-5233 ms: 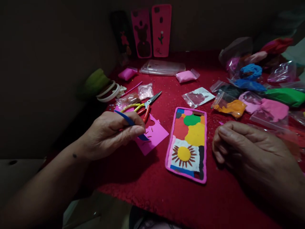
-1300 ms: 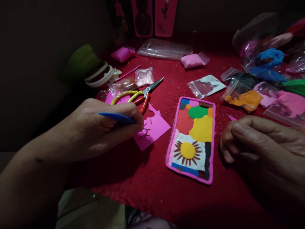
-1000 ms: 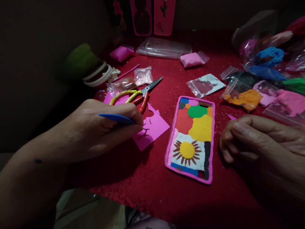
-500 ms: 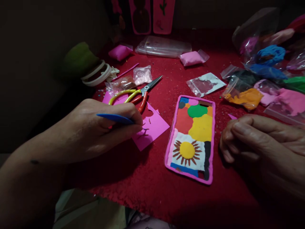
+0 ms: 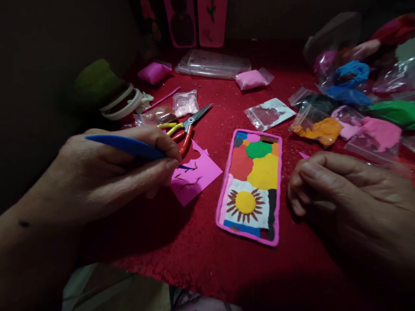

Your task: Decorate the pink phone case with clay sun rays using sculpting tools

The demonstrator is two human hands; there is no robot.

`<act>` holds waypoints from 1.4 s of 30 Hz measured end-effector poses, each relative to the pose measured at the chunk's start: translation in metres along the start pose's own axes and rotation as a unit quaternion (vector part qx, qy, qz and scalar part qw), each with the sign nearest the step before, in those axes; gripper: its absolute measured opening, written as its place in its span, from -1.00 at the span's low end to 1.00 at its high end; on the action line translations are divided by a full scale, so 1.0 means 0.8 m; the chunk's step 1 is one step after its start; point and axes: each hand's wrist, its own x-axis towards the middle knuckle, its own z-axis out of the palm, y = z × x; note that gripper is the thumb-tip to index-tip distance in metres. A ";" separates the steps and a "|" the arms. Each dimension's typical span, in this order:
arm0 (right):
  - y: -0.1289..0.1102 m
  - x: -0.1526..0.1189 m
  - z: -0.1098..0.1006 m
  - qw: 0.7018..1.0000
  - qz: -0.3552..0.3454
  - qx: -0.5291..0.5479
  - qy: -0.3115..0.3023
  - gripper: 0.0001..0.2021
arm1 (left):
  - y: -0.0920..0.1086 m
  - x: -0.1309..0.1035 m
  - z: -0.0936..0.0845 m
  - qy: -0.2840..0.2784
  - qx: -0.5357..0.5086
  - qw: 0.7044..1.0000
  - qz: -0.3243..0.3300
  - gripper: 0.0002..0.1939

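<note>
Between thumb and fingers, my left hand (image 5: 129, 168) grips a blue modelling tool (image 5: 126, 145). Its thin tip reaches one of several small brown clay strips (image 5: 186, 183) lying on a pink paper sheet (image 5: 207, 170). A phone case (image 5: 262, 170) lies flat to the right of the paper, covered in coloured clay patches with a pink clay border. On its white patch is a yellow disc (image 5: 245, 202) ringed by brown rays. My right hand (image 5: 343, 190) rests right of the case, thumb against curled fingers; whether anything is between them is hidden.
Scissors (image 5: 190, 125) with yellow and red handles lie behind the paper. Bags of clay, orange (image 5: 319, 129), green (image 5: 395, 113) and pink (image 5: 379, 134), crowd the right side. A clear plastic case (image 5: 212, 65) and a pink clay packet (image 5: 253, 80) lie at the back.
My left hand has turned the blue tool, so more of its handle and its tip on the brown strips show. The view has shifted, moving everything slightly left in the picture.
</note>
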 end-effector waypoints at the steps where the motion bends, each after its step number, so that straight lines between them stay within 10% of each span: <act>1: -0.001 0.000 0.000 1.000 -0.004 -0.003 -0.004 -0.69 | 0.000 0.000 0.001 -0.017 0.005 1.000 0.003 -0.96; 23: 0.003 0.010 -0.005 0.995 -0.088 -0.014 -0.045 -0.69 | 0.060 0.001 0.079 -0.097 -0.075 0.991 -0.059 -0.90; 42: 0.000 0.010 -0.005 0.994 -0.096 -0.030 -0.031 -0.68 | 0.042 -0.021 0.070 -0.088 -0.024 0.995 -0.043 -0.93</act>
